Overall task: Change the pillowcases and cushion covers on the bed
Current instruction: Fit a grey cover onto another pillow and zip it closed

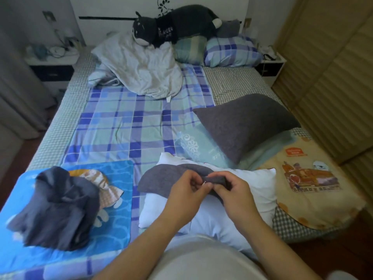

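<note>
- Your left hand (186, 189) and right hand (232, 190) meet over the white cushion insert (252, 190), both pinching the edge of the grey cover (159, 178).
- A small shiny bit sits between your fingertips, maybe a zipper pull; too small to tell.
- The grey cover is draped over the insert's upper left part; how much of the insert is inside it is hidden by your hands.
- The insert lies at the near edge of the bed (60, 126); its near side is cut off behind your forearms and your torso.
- Grey covered cushion (248, 122) is propped tilted beyond the insert, resting on a pale teal pillow (193, 144), which it mostly hides.
- Crumpled dark blue cloth (58, 205) is heaped on a blue cartoon cushion (119, 174), burying most of the print.
- Beige printed cushion (310, 178) lies at the bed's right corner, near edge overhanging.
- At the headboard: rumpled pale pillow (139, 67), two plaid pillows (232, 51), and a dark plush cat (177, 25) on top. Text on the plush is unreadable.
- Nightstand (52, 63) clutter at left is blurred.
</note>
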